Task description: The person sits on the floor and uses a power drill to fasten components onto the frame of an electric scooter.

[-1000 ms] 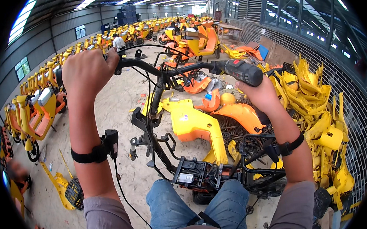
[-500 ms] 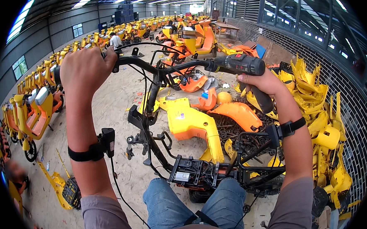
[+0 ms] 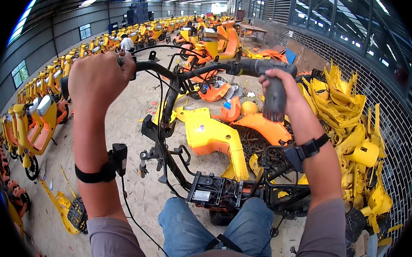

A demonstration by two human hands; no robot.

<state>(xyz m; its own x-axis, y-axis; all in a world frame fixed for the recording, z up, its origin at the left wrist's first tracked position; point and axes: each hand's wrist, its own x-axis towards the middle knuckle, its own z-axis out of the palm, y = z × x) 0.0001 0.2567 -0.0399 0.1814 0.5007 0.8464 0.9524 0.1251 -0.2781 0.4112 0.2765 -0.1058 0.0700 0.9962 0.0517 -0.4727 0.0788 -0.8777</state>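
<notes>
1. The left hand (image 3: 102, 80), at the upper left of the frame, is wrapped in a closed fist around the left end of a black handlebar (image 3: 161, 71), its thumb toward the centre of the frame.
2. The right hand (image 3: 285, 85), right of centre in the upper half, has its fingers curled around the handle of a dark cordless drill (image 3: 275, 99).
3. The drill's body lies roughly level, nose pointing left toward the handlebar's right end; whether the two touch, I cannot tell.
4. The handlebar spans the upper middle of the frame, on top of a stripped scooter frame (image 3: 178, 169) with loose cables, which runs down to an electronics tray (image 3: 214, 191) at lower centre, just beyond the person's denim-clad knees (image 3: 183, 225).
5. Each forearm bears a black strap with a small box.
6. Right of the stem, a yellow body panel (image 3: 204, 133) lies on the floor, with an orange panel (image 3: 264, 125) just beside it.
7. A heap of yellow panels (image 3: 355, 139) fills the right side, along a dark brick wall (image 3: 406, 164).
8. Yellow-and-orange scooters (image 3: 38, 123) stand in rows at the left and upper left.
</notes>
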